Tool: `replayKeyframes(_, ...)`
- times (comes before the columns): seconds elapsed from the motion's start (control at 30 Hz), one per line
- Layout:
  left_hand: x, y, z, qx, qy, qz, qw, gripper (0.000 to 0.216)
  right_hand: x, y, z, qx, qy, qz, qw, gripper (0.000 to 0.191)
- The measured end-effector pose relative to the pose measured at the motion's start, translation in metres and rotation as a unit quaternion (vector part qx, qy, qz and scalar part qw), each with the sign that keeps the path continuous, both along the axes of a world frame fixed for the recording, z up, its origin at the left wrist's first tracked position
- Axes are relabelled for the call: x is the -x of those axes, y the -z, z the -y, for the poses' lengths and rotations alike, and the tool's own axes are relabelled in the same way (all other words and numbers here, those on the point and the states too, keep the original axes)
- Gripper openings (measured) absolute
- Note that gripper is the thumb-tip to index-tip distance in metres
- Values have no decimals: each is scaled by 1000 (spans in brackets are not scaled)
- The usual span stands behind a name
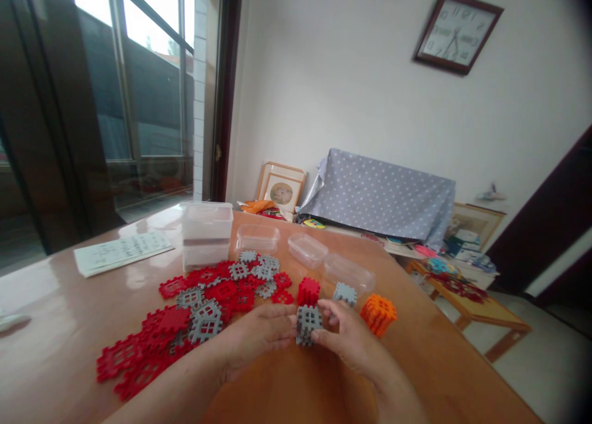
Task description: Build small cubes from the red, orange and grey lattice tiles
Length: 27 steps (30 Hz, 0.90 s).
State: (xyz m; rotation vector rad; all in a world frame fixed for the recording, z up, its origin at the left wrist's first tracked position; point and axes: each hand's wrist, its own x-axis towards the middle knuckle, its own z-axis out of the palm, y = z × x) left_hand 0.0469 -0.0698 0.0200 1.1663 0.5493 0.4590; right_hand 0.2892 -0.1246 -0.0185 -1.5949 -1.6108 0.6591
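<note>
A stack of grey notched window tiles (pixel 309 325) stands on the table between my two hands. My left hand (pixel 268 328) presses its straightened fingertips against the left side; its thumb is hidden. On the right side, my right hand (pixel 345 331) grips the stack with thumb and curled fingers. Just behind stands a stack of red tiles (pixel 308 291). A light grey-blue stack (pixel 345 293) and an orange stack (pixel 379 314) stand to the right, beyond my right hand. Left of my hands lies a loose pile of red tiles (pixel 166 325) mixed with grey tiles (pixel 206 320).
Clear plastic boxes (pixel 206 236) stand at the back left of the wooden table (pixel 277 393). Shallow clear containers (pixel 308 250) lie behind the stacks. Papers (pixel 123 252) lie at the left. A low wooden stool (pixel 472 300) stands beyond the table's right edge.
</note>
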Motion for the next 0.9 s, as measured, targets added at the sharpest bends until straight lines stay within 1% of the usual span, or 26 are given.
replayKeyframes(0.2,-2,4,1,6,8,4,1000,44,0,3,0,11,2,6,1000,49)
replayKeyframes(0.3,-1,6,0,12,2,5,1000,45,1,2,0,1,17,6,1000,51)
replayKeyframes(0.37,1,5,-3,15,-35,-1,999,46,1,-1,0,-13,39,6,999,50)
replayKeyframes(0.43,6,4,-9,3,-89,-15,996,49,3,-7,-1,-27,62,2,998,45)
replayKeyframes(0.5,12,2,-19,-45,-135,-37,989,49,6,-15,-1,-43,79,-10,996,40)
replayKeyframes(0.57,19,3,-32,-127,-170,-70,975,43,11,-23,0,-64,93,-29,993,37)
replayKeyframes(0.6,22,5,-38,-169,-197,-89,962,39,15,-27,1,-77,98,-36,992,37)
replayKeyframes(0.7,27,12,-50,-281,-234,-177,914,25,31,-34,6,-113,100,-37,988,39)
replayKeyframes(0.77,27,19,-50,-330,-234,-213,889,16,46,-34,9,-121,92,-32,988,38)
replayKeyframes(0.83,25,24,-46,-378,-205,-235,872,10,63,-31,12,-118,62,-15,991,36)
replayKeyframes(0.9,23,29,-41,-433,-167,-249,850,8,81,-25,15,-117,13,18,993,30)
